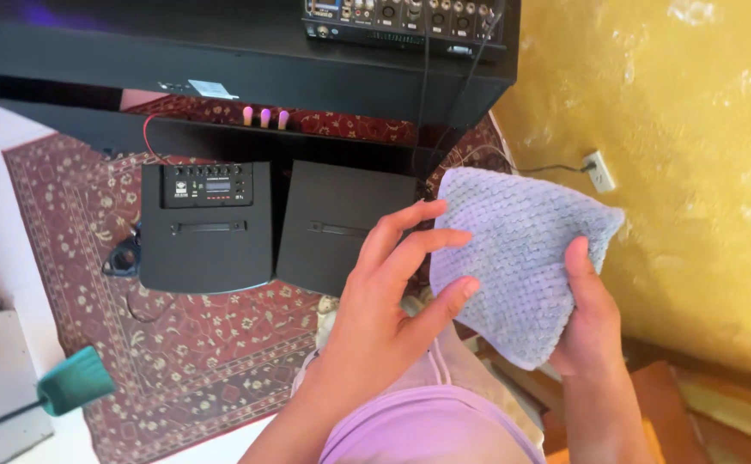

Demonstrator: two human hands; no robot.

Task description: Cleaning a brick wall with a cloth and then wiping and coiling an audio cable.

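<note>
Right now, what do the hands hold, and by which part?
A grey-blue knitted cloth: right hand grips its lower right edge, left hand touches its left edge.

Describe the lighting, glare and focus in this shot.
Head view: bright daylight washes out the yellow wall with pale glare patches; the grey knitted cloth and both hands, left hand and right hand, look sharp; the black shelf lies in deep shadow; wide-angle lens bends the edges.
</note>
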